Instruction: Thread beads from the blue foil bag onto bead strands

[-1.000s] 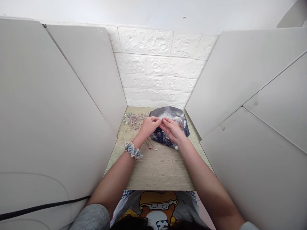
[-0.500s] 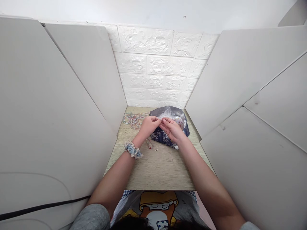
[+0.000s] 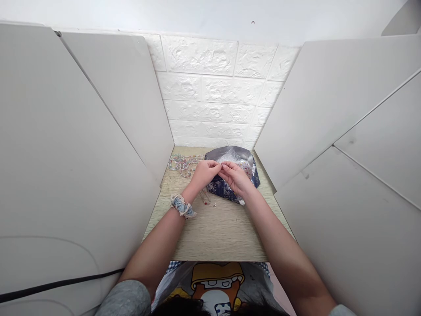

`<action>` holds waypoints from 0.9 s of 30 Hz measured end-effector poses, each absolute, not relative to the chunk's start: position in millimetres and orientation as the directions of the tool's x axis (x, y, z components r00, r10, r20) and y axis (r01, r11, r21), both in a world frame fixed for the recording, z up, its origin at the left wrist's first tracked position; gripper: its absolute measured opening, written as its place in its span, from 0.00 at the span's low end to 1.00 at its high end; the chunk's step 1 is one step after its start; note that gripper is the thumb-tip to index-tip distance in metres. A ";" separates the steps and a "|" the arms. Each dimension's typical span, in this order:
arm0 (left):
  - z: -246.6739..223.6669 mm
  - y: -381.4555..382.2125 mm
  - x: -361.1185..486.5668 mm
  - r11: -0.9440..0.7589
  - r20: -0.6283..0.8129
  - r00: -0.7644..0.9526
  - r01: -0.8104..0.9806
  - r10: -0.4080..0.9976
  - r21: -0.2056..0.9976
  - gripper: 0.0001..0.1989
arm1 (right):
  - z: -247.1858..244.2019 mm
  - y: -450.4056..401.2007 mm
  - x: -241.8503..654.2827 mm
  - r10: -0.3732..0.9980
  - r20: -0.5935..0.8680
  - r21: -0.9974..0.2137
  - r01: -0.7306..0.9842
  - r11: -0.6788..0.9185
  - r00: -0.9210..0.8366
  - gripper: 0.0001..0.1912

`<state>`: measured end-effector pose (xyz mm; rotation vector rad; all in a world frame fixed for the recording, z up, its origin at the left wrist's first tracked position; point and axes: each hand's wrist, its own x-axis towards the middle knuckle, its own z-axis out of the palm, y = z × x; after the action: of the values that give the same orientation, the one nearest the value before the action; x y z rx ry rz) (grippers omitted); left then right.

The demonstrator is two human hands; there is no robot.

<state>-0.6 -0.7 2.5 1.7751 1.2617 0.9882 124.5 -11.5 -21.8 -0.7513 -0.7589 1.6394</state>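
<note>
My left hand (image 3: 204,174) and my right hand (image 3: 238,179) meet fingertip to fingertip over the front of a silver-lined, dark blue patterned bag (image 3: 230,152). Thumb and forefinger are pinched together on each hand. Whatever sits between the fingertips is too small to name. Below my left hand, a short beaded strand with a red bead (image 3: 205,202) rests on the wooden tabletop (image 3: 219,237). Whether that strand runs up to my fingers is hidden. A tiny metal-looking piece (image 3: 214,205) lies beside it. Small beads (image 3: 246,166) show inside the open bag, partly covered by my right hand.
Several strings of colourful beads (image 3: 183,164) lie in a heap at the back left. White panels (image 3: 131,96) flank the narrow table on both sides, and a white brick-pattern wall (image 3: 217,90) closes off the back. A black cable (image 3: 62,284) runs at lower left.
Both hands stay in the same place, still pinching. My right fingertips have shifted very slightly; the bag and beads have not moved.
</note>
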 end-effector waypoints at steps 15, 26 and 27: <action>-1.9 4.5 -1.9 -0.240 0.149 0.288 0.315 0.946 0.918 0.16 | -20.6 -11.3 127.4 0.999 0.042 -0.984 -0.173 0.044 0.013 0.10; 11.1 -4.9 -1.3 -0.096 0.037 0.380 0.139 0.924 0.986 0.19 | -7.3 -12.5 139.1 0.926 0.377 -0.899 0.231 0.372 -0.021 0.04; 11.6 -5.2 -1.4 -0.094 0.034 0.398 0.133 0.917 0.987 0.19 | -7.5 -12.8 139.2 0.925 0.380 -0.897 0.235 0.374 -0.018 0.04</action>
<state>-1.4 -5.2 11.6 1.5305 0.9735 0.8729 139.2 -12.8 -7.5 -1.0885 -1.5161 0.7729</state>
